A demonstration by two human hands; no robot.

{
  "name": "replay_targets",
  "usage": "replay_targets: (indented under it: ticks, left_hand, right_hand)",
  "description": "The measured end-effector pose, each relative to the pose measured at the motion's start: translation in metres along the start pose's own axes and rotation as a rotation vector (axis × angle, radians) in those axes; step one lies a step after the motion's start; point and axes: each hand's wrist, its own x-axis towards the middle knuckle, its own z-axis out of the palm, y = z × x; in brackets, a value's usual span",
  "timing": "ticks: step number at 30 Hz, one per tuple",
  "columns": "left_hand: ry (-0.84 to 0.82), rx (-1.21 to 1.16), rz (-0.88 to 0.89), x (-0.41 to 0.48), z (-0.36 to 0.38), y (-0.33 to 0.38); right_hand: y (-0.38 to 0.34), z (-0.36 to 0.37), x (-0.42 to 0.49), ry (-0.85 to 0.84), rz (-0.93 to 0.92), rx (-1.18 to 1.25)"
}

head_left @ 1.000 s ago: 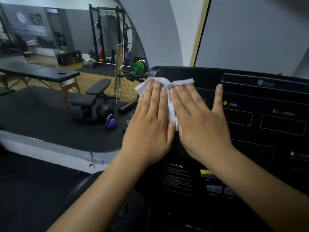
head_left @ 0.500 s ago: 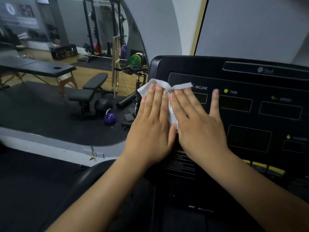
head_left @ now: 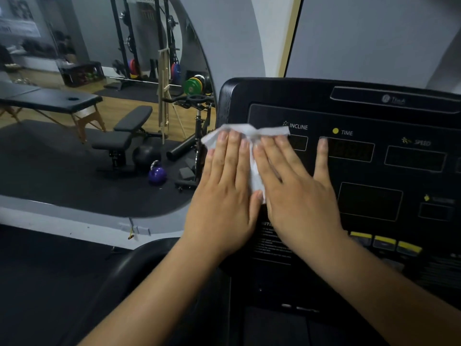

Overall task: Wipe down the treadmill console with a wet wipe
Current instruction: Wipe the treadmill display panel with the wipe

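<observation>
Wet wipe (head_left: 244, 129): white and crumpled, pressed flat on the left part of the console face. Upper edge pokes out past the fingertips just left of the INCLINE label, and a strip shows between the two hands.
Left hand (head_left: 224, 198): palm down on the wipe at the console's left edge, fingers straight and close together. Gripping nothing, only pressing.
Right hand (head_left: 299, 196): flat beside the left, touching it. Straight fingers lie on the wipe, with the little finger spread apart and its tip at the edge of the TIME window. No curl, nothing pinched.
Console (head_left: 274, 96): black, tilted towards the camera, marked INCLINE, TIME and SPEED over dark display windows. Yellow buttons (head_left: 384, 239) low on the right. White caution text partly hidden under the hands.
Mirror (head_left: 174, 33): arched, left of the console, showing a gym floor.
In the mirror: black bench (head_left: 124, 136), purple kettlebell (head_left: 157, 174), massage table (head_left: 50, 101), green weight plates (head_left: 193, 87), dark rack (head_left: 119, 46) at the back.
</observation>
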Motion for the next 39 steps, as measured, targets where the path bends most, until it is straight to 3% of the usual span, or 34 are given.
replay_targets:
  ticks: [4,10,16,22,28,34,39]
  left_hand:
    - [0.001,-0.010,0.023,-0.031,0.010,0.006]
    - [0.011,0.006,0.022,0.009,0.003,0.007]
    - [-0.003,0.020,0.035,-0.031,0.016,0.023]
    - [0.020,0.021,0.031,0.014,0.006,0.027]
    - [-0.010,0.032,0.049,-0.017,0.018,0.043]
    - [-0.012,0.034,0.049,0.018,0.010,0.046]
    - [-0.005,0.020,0.083,-0.015,0.024,0.059]
  right_hand:
    - [0.000,0.012,-0.029,0.010,-0.038,0.012]
    - [0.007,0.002,0.002,0.043,0.004,0.039]
    - [0.004,0.011,-0.038,0.013,-0.024,0.026]
    - [0.021,-0.001,-0.011,0.052,0.045,0.040]
    - [0.019,0.013,-0.046,0.034,0.035,0.019]
    - [0.031,0.002,-0.023,0.055,0.097,0.018]
    - [0.028,0.013,-0.058,0.035,0.074,0.013]
